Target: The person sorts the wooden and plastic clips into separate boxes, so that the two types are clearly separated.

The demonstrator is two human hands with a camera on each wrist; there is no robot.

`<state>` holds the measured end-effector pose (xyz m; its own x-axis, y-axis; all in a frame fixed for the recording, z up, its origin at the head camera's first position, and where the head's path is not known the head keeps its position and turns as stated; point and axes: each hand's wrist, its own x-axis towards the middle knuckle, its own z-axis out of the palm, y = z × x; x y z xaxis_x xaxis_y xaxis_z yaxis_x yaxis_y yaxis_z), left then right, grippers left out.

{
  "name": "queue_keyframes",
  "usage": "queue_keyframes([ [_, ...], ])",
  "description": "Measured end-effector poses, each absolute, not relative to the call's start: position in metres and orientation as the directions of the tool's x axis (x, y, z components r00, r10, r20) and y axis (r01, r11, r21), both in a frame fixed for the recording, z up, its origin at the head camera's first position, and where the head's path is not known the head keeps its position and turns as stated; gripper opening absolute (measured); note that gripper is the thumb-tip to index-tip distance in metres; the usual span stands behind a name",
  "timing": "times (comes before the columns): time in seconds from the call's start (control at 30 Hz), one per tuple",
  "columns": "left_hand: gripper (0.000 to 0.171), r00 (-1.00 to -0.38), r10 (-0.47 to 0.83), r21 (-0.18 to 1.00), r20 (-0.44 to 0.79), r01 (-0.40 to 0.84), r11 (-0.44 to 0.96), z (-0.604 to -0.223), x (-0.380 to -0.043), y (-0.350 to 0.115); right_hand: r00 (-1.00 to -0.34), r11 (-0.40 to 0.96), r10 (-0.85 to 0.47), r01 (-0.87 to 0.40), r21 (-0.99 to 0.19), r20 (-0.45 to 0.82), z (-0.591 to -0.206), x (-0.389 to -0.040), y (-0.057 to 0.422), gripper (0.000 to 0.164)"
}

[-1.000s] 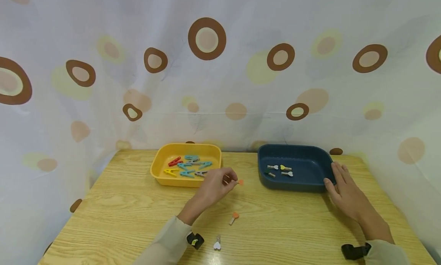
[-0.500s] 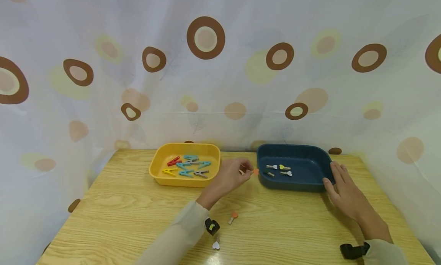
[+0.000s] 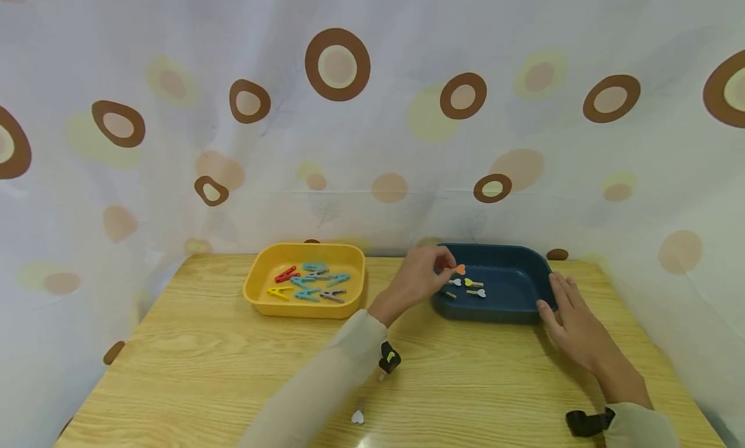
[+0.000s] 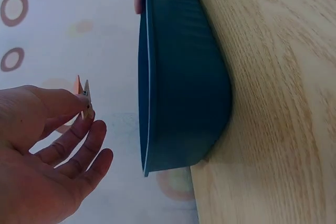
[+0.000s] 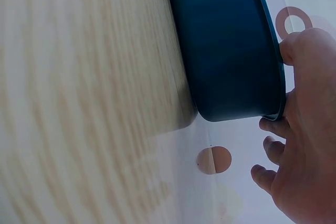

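Observation:
My left hand point(image 3: 418, 273) pinches a small wooden clothespin with an orange heart point(image 3: 460, 269) between thumb and index finger, over the left side of the dark blue tray point(image 3: 512, 315). In the left wrist view that clothespin point(image 4: 86, 103) is held above the rim level. Inside the tray lie several small clothespins, among them one with a yellow heart point(image 3: 473, 283) and one with a white heart point(image 3: 479, 293). At the tray's right end, my right hand point(image 3: 582, 328) rests on the rim, fingers extended and thumb near the front corner.
To the left stands a yellow tray point(image 3: 302, 310) with several plastic clothespins in red, yellow, blue and grey. A white-heart clothespin point(image 3: 357, 417) lies on the wooden table point(image 3: 221, 351), and another clothespin point(image 3: 381, 375) is partly hidden by the left wrist strap. A patterned curtain point(image 3: 384, 138) hangs behind.
My left hand has carried the orange-heart clothespin rightward and away from me, from beside the yellow tray to over the blue tray. My right hand stays at the blue tray's rim.

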<state>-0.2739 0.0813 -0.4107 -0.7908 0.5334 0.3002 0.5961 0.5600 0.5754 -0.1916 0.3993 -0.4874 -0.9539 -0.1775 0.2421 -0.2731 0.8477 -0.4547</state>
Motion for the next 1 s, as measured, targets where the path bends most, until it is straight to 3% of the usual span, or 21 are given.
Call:
queue_keyframes([
  [0.73, 0.006, -0.778, 0.602, 0.626, 0.18, 0.563, 0.54, -0.435, -0.288, 0.165, -0.951, 0.855, -0.156, -0.265, -0.446, 0.266, -0.486, -0.192, 0.4, 0.069],
  [1.0, 0.006, -0.795, 0.589, 0.566, 0.144, 0.555, 0.61, -0.448, -0.29, 0.176, -0.959, 0.849, -0.151, -0.249, -0.465, 0.238, -0.488, -0.193, 0.398, 0.071],
])
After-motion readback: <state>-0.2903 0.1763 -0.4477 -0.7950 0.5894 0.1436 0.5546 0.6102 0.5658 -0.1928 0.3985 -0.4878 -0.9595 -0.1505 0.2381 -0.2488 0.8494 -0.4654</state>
